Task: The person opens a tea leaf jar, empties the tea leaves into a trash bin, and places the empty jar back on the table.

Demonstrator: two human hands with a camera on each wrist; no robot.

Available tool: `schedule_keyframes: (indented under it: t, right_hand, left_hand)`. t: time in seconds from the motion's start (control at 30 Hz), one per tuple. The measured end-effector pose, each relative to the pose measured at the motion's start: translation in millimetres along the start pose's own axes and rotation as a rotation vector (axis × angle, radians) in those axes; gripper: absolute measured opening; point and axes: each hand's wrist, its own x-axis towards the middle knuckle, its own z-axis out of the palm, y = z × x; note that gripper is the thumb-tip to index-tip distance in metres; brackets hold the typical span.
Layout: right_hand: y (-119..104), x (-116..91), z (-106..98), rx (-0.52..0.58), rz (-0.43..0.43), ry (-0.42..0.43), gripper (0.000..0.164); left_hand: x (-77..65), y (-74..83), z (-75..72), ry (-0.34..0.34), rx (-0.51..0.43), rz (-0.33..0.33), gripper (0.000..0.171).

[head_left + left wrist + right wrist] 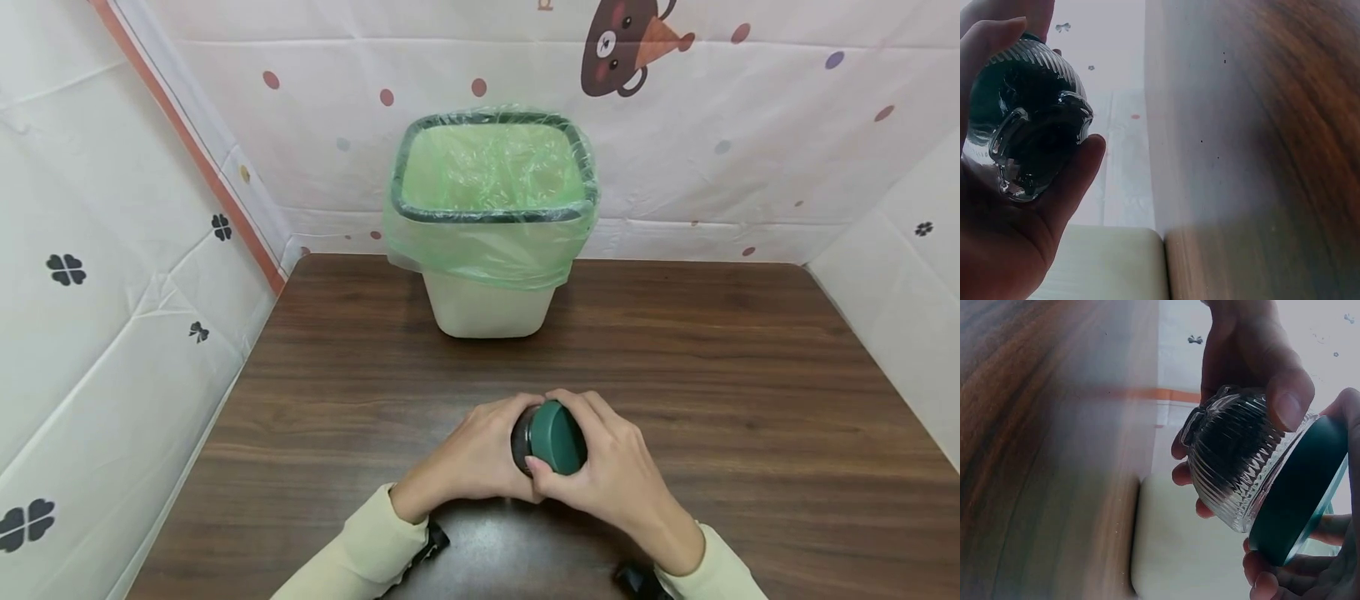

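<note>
Above the table, a small ribbed glass jar (1229, 453) with a dark interior is held tilted between both hands. My left hand (491, 450) grips its glass body, thumb and fingers curled around the side. The right hand (618, 475) holds the round dark green lid (557, 437) by its edge, thumb on the near side and fingers over the far side. In the right wrist view the lid sits against the jar's wide end. Toward the left wrist camera faces the jar's base (1041, 147), with raised glass bumps on it.
Behind the hands, a cream waste bin (487, 312) stands at the back of the brown wood table (360, 375). A green plastic bag (487, 250) lines it and folds over its dark rim. White printed cloth (315, 108) surrounds the table at the back and sides.
</note>
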Motion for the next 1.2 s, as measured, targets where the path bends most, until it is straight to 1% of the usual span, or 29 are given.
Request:
schedule_keyframes:
  t: [0.47,0.8,1.0,1.2]
  right_hand:
    - [0.8,-1.2,-2.2,0.016,0.006,-0.030,0.065]
    - [2.3,-1.7,-3.8,0.006,0.005,-0.066,0.070]
    - [3.1,-3.4,-5.9,-0.014,0.042,-0.099,0.075]
    - [4.6,-2.5,-9.2,0.001,0.074,-0.108,0.067]
  left_hand:
    - [0.6,2.6,0.5,0.005,0.006,0.010,0.075]
    - [0.6,4.0,-0.9,-0.001,0.008,0.006,0.078]
    - [0.8,2.8,-0.1,0.013,0.023,0.013,0.080]
    - [1.2,2.4,0.5,0.023,0.020,0.009,0.079]
